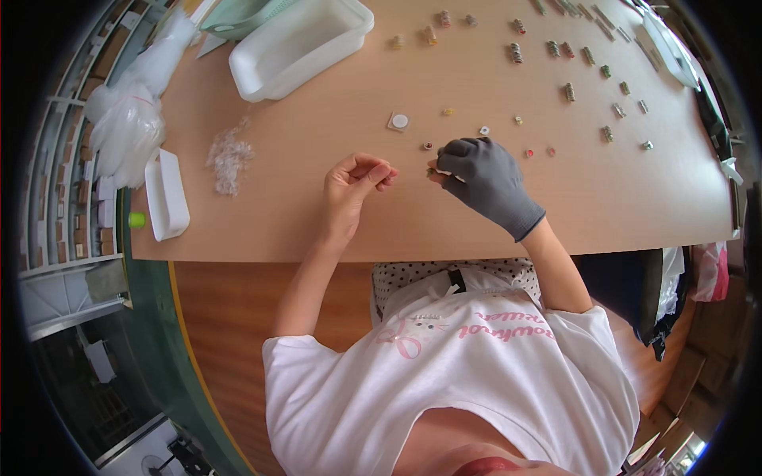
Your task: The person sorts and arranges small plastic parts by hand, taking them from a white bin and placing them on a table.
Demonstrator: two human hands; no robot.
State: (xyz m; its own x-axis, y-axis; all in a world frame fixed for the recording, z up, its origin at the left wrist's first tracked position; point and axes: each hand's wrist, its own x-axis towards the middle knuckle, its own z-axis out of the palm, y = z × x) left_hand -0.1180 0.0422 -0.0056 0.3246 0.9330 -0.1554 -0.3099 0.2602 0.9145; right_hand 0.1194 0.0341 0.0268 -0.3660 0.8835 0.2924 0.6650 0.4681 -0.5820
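Note:
My left hand (357, 186) is bare and raised over the table, its thumb pressed to the curled fingers. Whatever lies between those fingertips, if anything, is too small to make out. Close by on the right, my right hand (486, 182) wears a grey glove and pinches a tiny piece, its kind hidden by the fingers. Just beyond the fingertips lies a small dark-and-white ring-like piece (428, 146). A small white piece with a dark centre (484, 130) sits above the gloved knuckles. Farther off is a white round disc (399, 121) on a square backing.
Rows of small cylindrical rolls (570, 93) in several colours spread across the right and far table. A white bin (305, 47) stands at far left, near a heap of clear plastic scraps (230, 159), a white tray (167, 196) and plastic bags (131, 119).

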